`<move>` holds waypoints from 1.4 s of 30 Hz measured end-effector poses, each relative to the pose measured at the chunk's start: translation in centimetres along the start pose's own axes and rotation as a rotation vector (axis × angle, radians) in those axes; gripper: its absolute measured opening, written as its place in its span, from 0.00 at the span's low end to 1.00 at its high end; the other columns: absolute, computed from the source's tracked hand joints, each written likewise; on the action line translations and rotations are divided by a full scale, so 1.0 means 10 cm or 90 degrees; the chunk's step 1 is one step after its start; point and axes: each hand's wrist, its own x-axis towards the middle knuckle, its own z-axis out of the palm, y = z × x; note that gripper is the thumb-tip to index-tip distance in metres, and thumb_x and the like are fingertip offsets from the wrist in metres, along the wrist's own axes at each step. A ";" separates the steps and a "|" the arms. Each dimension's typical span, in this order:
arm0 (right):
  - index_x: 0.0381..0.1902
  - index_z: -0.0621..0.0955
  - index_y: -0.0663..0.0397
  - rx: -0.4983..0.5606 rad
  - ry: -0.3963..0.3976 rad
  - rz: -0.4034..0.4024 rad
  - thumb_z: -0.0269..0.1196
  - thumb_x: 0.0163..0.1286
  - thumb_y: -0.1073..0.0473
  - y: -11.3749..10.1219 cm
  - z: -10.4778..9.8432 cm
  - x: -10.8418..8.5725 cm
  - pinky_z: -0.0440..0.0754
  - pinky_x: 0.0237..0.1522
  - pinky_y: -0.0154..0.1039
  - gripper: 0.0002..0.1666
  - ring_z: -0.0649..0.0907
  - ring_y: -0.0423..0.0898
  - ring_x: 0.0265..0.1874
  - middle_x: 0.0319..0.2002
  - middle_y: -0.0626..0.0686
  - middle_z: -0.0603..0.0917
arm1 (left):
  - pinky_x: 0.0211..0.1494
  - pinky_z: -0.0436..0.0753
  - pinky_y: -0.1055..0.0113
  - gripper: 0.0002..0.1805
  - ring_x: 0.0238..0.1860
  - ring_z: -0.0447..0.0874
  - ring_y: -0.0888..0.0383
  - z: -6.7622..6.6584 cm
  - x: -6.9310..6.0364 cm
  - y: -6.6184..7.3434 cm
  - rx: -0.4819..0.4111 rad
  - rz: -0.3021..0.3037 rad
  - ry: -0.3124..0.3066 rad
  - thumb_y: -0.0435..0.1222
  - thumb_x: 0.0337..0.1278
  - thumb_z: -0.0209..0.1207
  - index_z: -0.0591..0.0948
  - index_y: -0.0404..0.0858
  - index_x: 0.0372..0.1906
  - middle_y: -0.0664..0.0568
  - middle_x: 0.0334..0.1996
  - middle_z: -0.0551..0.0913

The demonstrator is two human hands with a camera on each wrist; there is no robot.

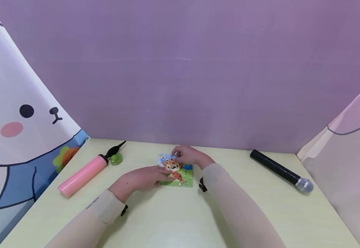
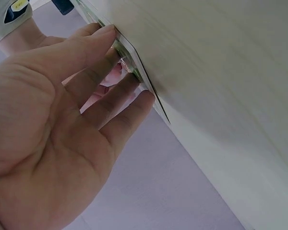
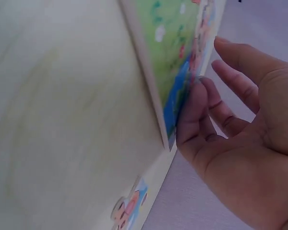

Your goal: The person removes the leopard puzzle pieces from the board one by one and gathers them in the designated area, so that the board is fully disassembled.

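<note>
Your left hand (image 1: pixel 143 178), fingers extended, touched the leopard board (image 1: pixel 182 177); your right hand (image 1: pixel 188 155) curled at its far side; grip unclear.

sleeves (image 1: pixel 245 210): pale beige | wrist bands (image 1: pixel 109 206): whitish | wrist tabs (image 1: pixel 202 185): black

In the head view, the left hand (image 1: pixel 144 178) covers part of the left side of the picture board (image 1: pixel 181 174); the right hand (image 1: pixel 189 155) covers part of its upper edge, and whether its blurred fingertips pinch anything cannot be determined; the left sleeve (image 1: pixel 85 218) and right sleeve (image 1: pixel 242 208) run off the lower edge; the green object (image 1: pixel 116 158) is too small to identify; in the right wrist view, the board exits the top edge, its print blurred; a printed piece (image 3: pixel 131 205) is cut off at the bottom.
</note>
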 end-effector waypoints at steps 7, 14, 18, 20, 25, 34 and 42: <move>0.60 0.84 0.47 -0.028 0.000 -0.009 0.68 0.78 0.50 0.00 0.03 0.00 0.82 0.69 0.54 0.17 0.80 0.53 0.63 0.63 0.56 0.77 | 0.85 0.72 0.47 0.28 0.84 0.65 0.46 -0.04 0.00 0.02 0.000 -0.004 -0.006 0.33 0.81 0.56 0.76 0.60 0.76 0.55 0.82 0.70; 0.62 0.83 0.45 -0.047 -0.015 -0.008 0.68 0.78 0.49 0.00 0.01 -0.02 0.81 0.70 0.55 0.18 0.79 0.53 0.63 0.64 0.56 0.76 | 0.84 0.73 0.46 0.29 0.84 0.66 0.45 -0.04 -0.01 0.02 -0.003 0.003 -0.009 0.32 0.80 0.57 0.76 0.60 0.76 0.55 0.82 0.70; 0.65 0.83 0.42 -0.052 -0.029 -0.005 0.67 0.79 0.47 0.00 -0.01 -0.02 0.80 0.72 0.56 0.20 0.79 0.53 0.65 0.65 0.55 0.76 | 0.84 0.72 0.47 0.29 0.85 0.64 0.46 -0.05 0.00 0.02 0.000 0.000 -0.007 0.33 0.81 0.57 0.75 0.60 0.77 0.55 0.83 0.69; 0.66 0.82 0.41 -0.053 -0.035 -0.005 0.66 0.79 0.46 0.00 -0.02 -0.01 0.80 0.73 0.57 0.22 0.79 0.53 0.65 0.66 0.55 0.76 | 0.84 0.72 0.47 0.29 0.85 0.64 0.46 -0.05 0.00 0.02 0.000 0.000 -0.006 0.33 0.80 0.57 0.75 0.60 0.77 0.55 0.83 0.69; 0.66 0.82 0.40 -0.057 -0.048 -0.003 0.66 0.78 0.44 0.01 -0.04 0.00 0.79 0.74 0.58 0.23 0.78 0.53 0.66 0.69 0.55 0.74 | 0.84 0.72 0.46 0.29 0.84 0.65 0.45 -0.06 -0.01 0.04 -0.005 0.006 -0.006 0.32 0.80 0.57 0.76 0.59 0.77 0.55 0.82 0.70; 0.64 0.81 0.38 -0.063 -0.056 0.007 0.67 0.78 0.44 0.01 -0.05 0.01 0.78 0.74 0.58 0.21 0.78 0.52 0.65 0.68 0.54 0.75 | 0.84 0.72 0.46 0.29 0.84 0.66 0.45 -0.06 0.00 0.02 0.007 0.012 -0.004 0.32 0.80 0.57 0.76 0.59 0.77 0.54 0.82 0.71; 0.58 0.82 0.41 -0.061 -0.064 0.011 0.68 0.78 0.48 -0.04 -0.05 0.04 0.78 0.73 0.59 0.15 0.77 0.54 0.64 0.67 0.56 0.74 | 0.83 0.73 0.46 0.30 0.83 0.67 0.44 -0.03 -0.01 0.02 0.003 0.021 0.001 0.30 0.79 0.58 0.77 0.58 0.76 0.53 0.81 0.72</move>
